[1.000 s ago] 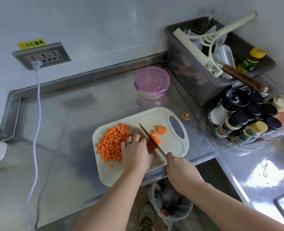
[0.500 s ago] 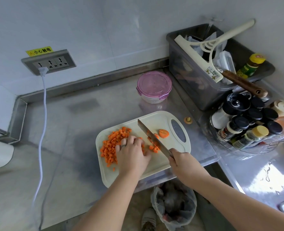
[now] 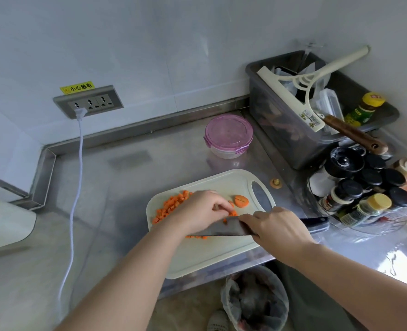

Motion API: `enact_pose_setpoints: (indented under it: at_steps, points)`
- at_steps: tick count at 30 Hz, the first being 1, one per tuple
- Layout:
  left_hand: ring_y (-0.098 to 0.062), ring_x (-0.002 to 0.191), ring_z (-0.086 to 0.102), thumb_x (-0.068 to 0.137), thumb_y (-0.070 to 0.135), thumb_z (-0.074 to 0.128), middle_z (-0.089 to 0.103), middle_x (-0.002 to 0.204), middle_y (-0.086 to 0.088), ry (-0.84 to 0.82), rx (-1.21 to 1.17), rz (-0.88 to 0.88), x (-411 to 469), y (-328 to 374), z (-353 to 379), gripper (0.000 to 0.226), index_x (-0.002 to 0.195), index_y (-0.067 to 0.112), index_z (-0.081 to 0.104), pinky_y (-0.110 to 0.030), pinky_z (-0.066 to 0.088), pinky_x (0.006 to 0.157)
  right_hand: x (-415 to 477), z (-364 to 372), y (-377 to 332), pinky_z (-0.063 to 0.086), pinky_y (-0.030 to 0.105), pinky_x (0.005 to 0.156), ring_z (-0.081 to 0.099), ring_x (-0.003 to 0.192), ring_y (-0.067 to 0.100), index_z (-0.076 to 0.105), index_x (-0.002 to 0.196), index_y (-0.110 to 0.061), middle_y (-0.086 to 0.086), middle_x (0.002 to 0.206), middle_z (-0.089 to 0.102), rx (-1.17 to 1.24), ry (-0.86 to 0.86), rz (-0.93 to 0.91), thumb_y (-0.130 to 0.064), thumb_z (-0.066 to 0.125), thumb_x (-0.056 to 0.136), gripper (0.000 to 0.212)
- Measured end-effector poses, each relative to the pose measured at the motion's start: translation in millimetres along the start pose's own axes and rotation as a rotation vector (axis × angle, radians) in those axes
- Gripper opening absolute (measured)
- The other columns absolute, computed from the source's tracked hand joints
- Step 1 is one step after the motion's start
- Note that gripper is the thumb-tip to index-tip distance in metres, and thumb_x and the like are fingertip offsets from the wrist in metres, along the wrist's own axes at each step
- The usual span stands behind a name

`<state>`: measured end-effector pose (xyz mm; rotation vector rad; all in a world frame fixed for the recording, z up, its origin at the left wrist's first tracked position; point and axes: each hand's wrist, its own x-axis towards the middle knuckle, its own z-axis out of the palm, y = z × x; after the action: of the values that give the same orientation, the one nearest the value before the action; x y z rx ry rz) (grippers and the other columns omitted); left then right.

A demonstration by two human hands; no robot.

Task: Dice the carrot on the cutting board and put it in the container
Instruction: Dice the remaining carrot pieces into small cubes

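Note:
A pale cutting board lies at the counter's front edge. Diced carrot is heaped on its left part, and a round carrot end lies alone near the board's handle hole. My left hand hovers over the dice, fingers curled down onto a few carrot pieces beside the blade. My right hand grips the knife, whose blade lies sideways across the board in front of my left hand, with its dark handle sticking out to the right. The round container with a pink lid stands closed behind the board.
A grey bin with a squeegee and bottles stands at the back right, and a rack of spice jars in front of it. A white cable hangs from the wall socket. A lined waste bin stands on the floor below the counter.
The knife has swung from pointing away from me to lying sideways across the board. My left hand has shifted right, towards the freshly cut pieces. The camera has moved closer.

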<state>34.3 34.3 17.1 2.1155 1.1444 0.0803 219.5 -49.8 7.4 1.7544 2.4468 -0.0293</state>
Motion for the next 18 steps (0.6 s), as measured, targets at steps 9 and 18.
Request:
enact_pose_setpoints:
  at_steps: [9,18]
  points:
    - [-0.014,0.098,0.061,0.089,0.017,0.061,0.062,0.106,0.007,0.178,0.177,-0.176,4.8,-41.9,16.8,0.016,0.098,0.024,0.071,-0.026,0.044,0.084,3.5,-2.8,-4.4,0.013,0.020,0.041,0.027,0.036,0.019,0.071,0.075,-0.026,-0.005,0.046,0.053,0.038,0.011,-0.022,-0.021,0.089,0.046,0.035]
    - [-0.018,0.086,0.065,0.088,0.001,0.059,0.064,0.103,-0.002,0.882,0.000,-0.104,-17.3,-23.1,13.2,0.022,0.104,0.012,0.068,-0.012,0.039,0.075,-4.6,-1.4,11.4,0.036,0.020,0.049,0.048,0.053,0.012,0.057,0.078,-0.012,-0.003,0.060,0.051,0.830,-0.305,0.429,-0.023,0.046,0.095,0.023]
